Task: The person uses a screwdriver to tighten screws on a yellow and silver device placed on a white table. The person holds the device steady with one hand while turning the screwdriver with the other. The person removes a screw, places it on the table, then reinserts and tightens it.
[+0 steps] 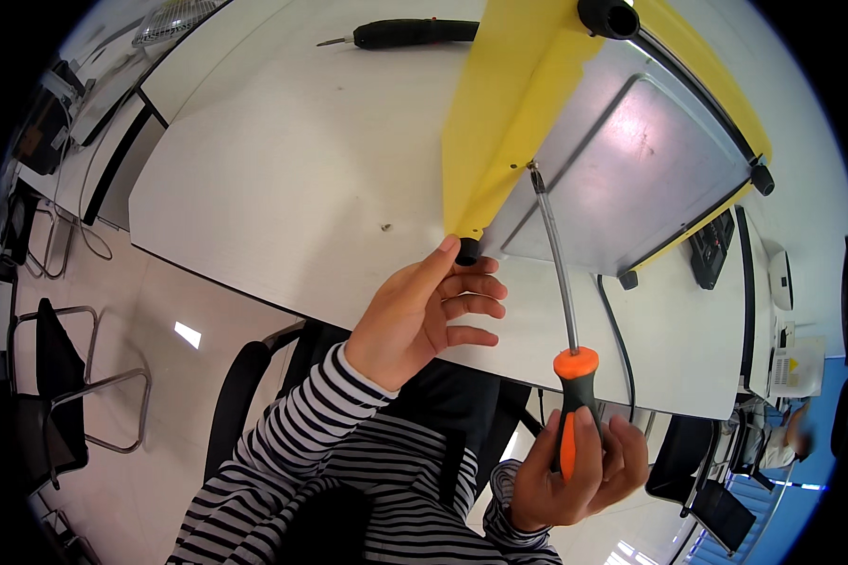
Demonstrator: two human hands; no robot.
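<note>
A yellow metal housing (490, 122) with a grey metal panel (650, 160) and black feet stands on the white table. My left hand (424, 306) pinches its near corner at a black foot (467, 251), thumb on top and the other fingers loosely curled below. My right hand (579, 471) grips the orange and black handle of a screwdriver (558, 259). Its long shaft slants up and away, and the tip meets a screw (533, 166) at the edge of the yellow side. A second hole shows just left of that screw.
On the white table (273, 179), a black electric screwdriver (410, 35) lies at the far side. A small screw (385, 227) rests left of the housing. A black device (713, 250) and a dark cable (616, 330) are at the right. Chairs (61, 395) stand around.
</note>
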